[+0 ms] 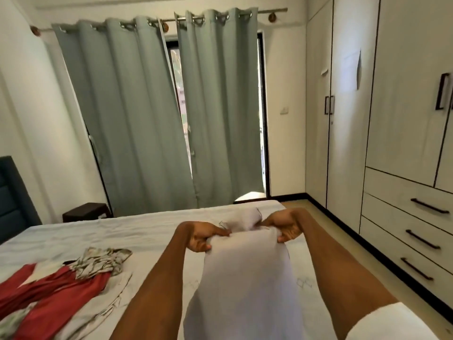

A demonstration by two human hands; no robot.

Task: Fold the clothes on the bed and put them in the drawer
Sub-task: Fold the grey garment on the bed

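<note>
A: Obs. Left hand [203, 238] and right hand [284, 228] each pinch one upper corner of a pale lilac-white cloth garment [242, 273], fingers curled round the fabric. Both held out over the bed [137, 231], arms extended.

B: Why up, not flat?

A: Prob. to let it hang straight; the body of the garment drops toward the camera, a loose flap [245, 218] falls over the far side between the hands. Looks like a fold line being set, judgement only.

B: Rest of the load?

A: Left on the light grey-white sheet: a red pleated fabric piece [56, 290], a crumpled grey-and-cream printed garment [103, 261] lying on its upper edge, a pale one [98, 312] under both. All unfolded.

B: Drawers?

A: White wardrobe unit on the right, three drawers with dark bar handles [404, 231], all closed. A strip of floor lies between bed and unit.

B: Obstructions?

A: None seen on that strip. Both hands occupied, so one must free up to pull a handle. Grey-green curtains [137, 114] and a dark side table [85, 212] lie well apart from the work.
</note>
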